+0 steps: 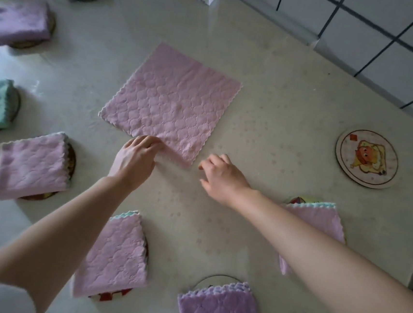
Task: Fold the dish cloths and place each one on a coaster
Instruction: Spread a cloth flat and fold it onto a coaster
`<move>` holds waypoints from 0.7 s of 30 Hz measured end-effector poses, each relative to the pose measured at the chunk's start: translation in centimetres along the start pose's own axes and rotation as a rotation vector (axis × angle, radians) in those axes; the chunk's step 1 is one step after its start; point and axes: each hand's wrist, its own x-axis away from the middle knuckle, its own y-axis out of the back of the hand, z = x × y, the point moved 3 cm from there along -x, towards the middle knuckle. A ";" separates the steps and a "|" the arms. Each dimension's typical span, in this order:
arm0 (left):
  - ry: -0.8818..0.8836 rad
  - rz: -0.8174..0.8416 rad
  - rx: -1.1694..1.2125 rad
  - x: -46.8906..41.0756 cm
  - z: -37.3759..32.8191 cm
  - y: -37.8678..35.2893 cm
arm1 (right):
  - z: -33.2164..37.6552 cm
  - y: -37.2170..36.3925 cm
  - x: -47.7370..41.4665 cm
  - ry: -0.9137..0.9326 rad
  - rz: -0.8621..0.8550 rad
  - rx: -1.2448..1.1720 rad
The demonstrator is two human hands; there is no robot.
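Pale speckled table (280, 113) fills the view from above, with a white tiled wall (387, 47) past its far right corner. One pink quilted cloth (172, 102) lies spread flat in the middle of the table, turned so that a corner points toward the person.

The left hand (134, 157) is at the cloth's near left edge, close to that corner. Its fingers are curled and pinch the fabric, which puckers a little there. The right hand (221, 175) hovers just beside the near corner, not touching the cloth, with fingers loosely curled and nothing in them.

A round printed coaster (366, 158) sits bare near the right edge, well apart from the cloth. Folded cloths (33, 167) in pink, purple, teal and grey rest on other coasters along the left and near edges.

The cloth looks light, soft and limp, so it will likely sag and wrinkle if lifted from one point. Taking hold at two neighbouring corners should carry an edge over evenly. The scalloped hem gives a good pinch line.
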 end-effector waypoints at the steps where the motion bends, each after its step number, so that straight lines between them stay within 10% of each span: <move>1: -0.021 -0.008 -0.006 -0.2 0.4 0.0 | 0.5 0.0 -0.6 0.011 -0.012 0.014; 21: -0.069 -0.099 0.005 -1.7 3.3 0.1 | 2.7 0.9 -5.0 0.096 -0.313 -0.095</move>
